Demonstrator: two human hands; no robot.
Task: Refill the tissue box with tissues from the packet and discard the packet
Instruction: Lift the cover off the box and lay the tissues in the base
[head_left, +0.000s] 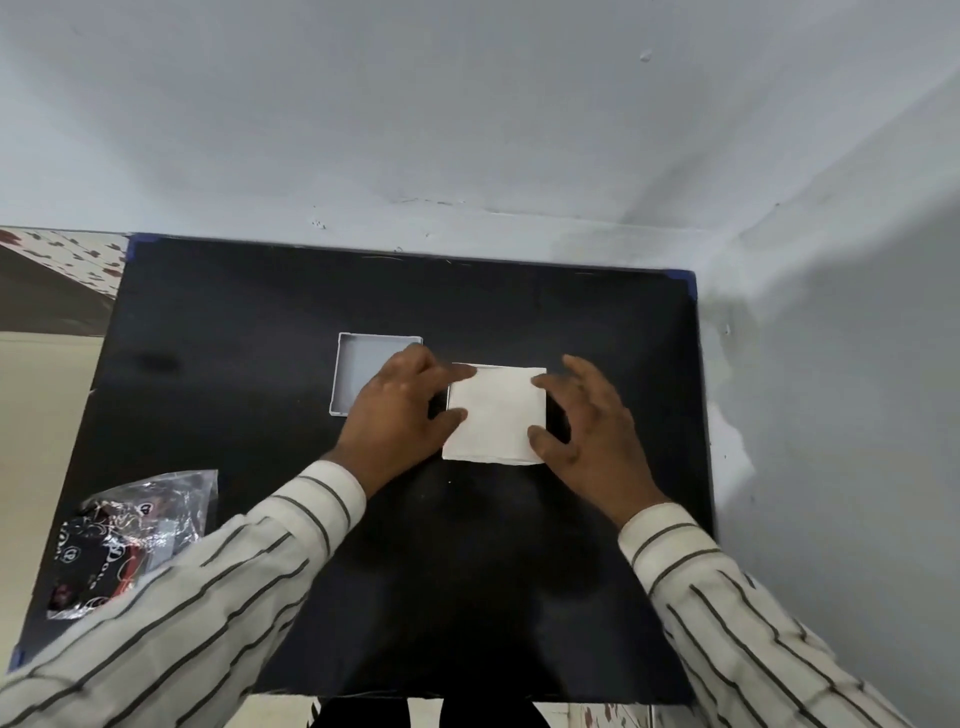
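The tissues (496, 413) lay at frame centre on the bench (249, 332); the left hand (397, 421) and right hand (592, 434), both spread, touched their sides. The tissue box (359, 364) stood just left, the packet (122, 540) at lower left.

our l hand (400, 415) & r hand (592, 436) are palm-down, side by side w/ a gap between, both reaching fwd out of striped sleeves (260, 561). each thumb & index finger spread in a wide v, tips pointing inward toward the other hand. r fingers fanned, loosely straight.
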